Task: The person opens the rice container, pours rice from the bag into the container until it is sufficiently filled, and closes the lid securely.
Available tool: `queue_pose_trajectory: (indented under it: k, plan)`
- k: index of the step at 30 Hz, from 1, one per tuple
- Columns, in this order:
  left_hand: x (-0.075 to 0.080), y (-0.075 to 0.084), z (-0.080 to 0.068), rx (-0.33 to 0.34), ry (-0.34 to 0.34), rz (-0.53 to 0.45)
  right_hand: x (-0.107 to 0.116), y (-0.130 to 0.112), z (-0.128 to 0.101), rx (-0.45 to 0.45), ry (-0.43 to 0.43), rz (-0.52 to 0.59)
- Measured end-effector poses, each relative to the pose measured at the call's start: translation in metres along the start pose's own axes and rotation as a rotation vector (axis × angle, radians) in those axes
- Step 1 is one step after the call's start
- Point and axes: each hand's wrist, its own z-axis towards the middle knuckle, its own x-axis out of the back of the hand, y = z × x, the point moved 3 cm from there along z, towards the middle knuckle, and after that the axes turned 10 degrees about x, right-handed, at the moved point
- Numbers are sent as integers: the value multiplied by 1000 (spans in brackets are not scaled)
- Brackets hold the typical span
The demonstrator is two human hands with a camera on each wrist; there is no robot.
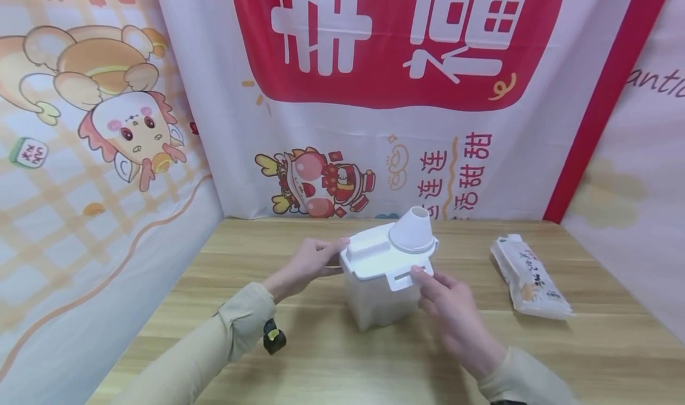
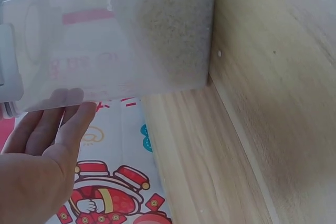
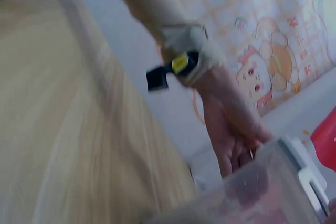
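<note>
A translucent plastic storage box [image 1: 369, 304] with a white lid [image 1: 369, 253] stands on the table. Pale grains like rice [image 2: 176, 35] fill its lower part. On the lid sits a white cone-shaped cup [image 1: 412, 232], narrow end up. My left hand [image 1: 313, 262] holds the box's left end, thumb at the lid's edge and fingers against the side wall. At the near side, my right hand [image 1: 455, 316] pinches the white slotted latch flap [image 1: 398, 279], which sticks outward from the lid; the thumb lies on top. Only fingertips of the right hand show in the left wrist view.
A white printed plastic packet [image 1: 530, 277] lies on the wooden table [image 1: 257, 327] to the right of the box. Printed cloth walls [image 1: 187, 113] enclose the table at the back and both sides.
</note>
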Motion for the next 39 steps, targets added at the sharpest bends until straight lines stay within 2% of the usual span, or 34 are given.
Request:
queue_pose_trajectory:
  k: [7,16,22,29,34,39]
  plan:
    - [-4,-1,-4,-3,-10,-37,-16,-2,-10,25,8,97]
    - [-14,0,-18,-8,45,-63,-18,-1,2,35,43,182]
    - [-28,-2,-31,10,62,-99,-18,1,10,3,99,203]
    - [-47,-2,-49,-20,200,-97,-15,2,19,-42,59,208]
    - [-58,-3,-58,-22,220,-102,-12,2,28,-70,30,206]
    - [-65,-4,-65,-19,229,-179,-9,2,37,-98,-6,169]
